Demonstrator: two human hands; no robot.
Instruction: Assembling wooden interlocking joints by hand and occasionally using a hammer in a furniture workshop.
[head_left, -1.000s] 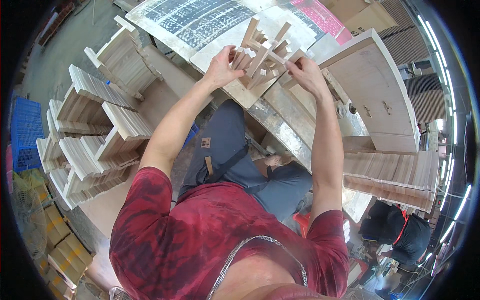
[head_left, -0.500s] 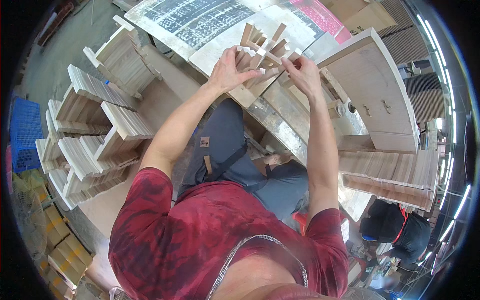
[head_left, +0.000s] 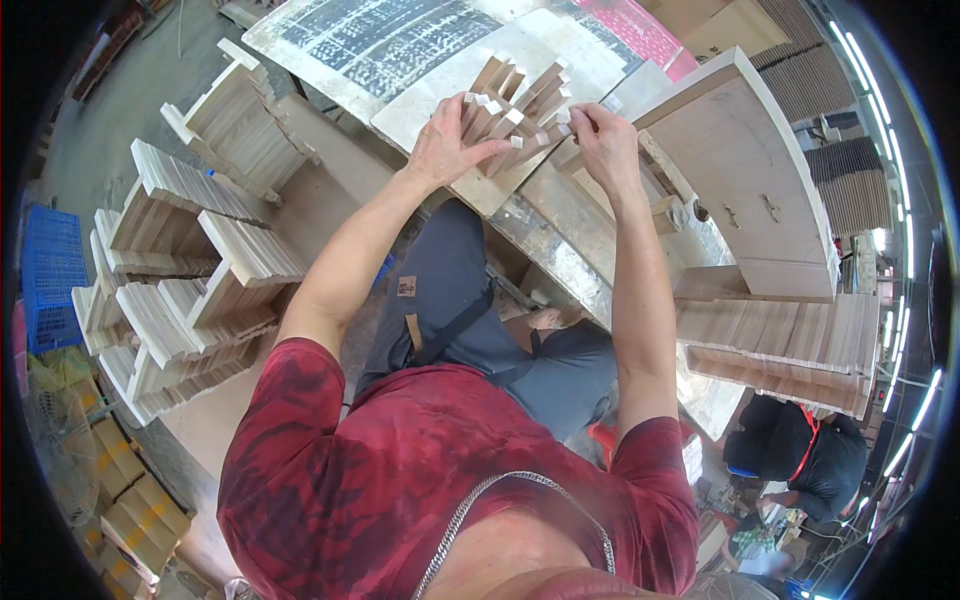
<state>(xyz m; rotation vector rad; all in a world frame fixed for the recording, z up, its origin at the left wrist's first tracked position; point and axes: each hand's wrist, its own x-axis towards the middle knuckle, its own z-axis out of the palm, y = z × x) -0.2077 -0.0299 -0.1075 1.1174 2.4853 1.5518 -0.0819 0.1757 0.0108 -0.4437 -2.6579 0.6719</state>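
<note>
Several short square wooden sticks [head_left: 490,118] with pale cut ends stand bunched at the near edge of the worktable, some leaning to the right. My left hand [head_left: 443,148] curls around the left side of the bunch, thumb across its near side and fingers behind. At the right side of the bunch, my right hand [head_left: 604,143] is closed in a pinch at the end of one stick. Its fingertips partly hide that end.
A large curved wooden panel [head_left: 740,170] leans right of my right arm, above a row of stacked boards [head_left: 790,335]. At left stand stacks of wooden pieces [head_left: 190,270] and a blue crate [head_left: 52,280]. Another person [head_left: 800,450] is bent over at lower right.
The sticks, which crossed each other before, now lie more nearly side by side. My right hand has shifted slightly; my left hand stays around the bunch.
</note>
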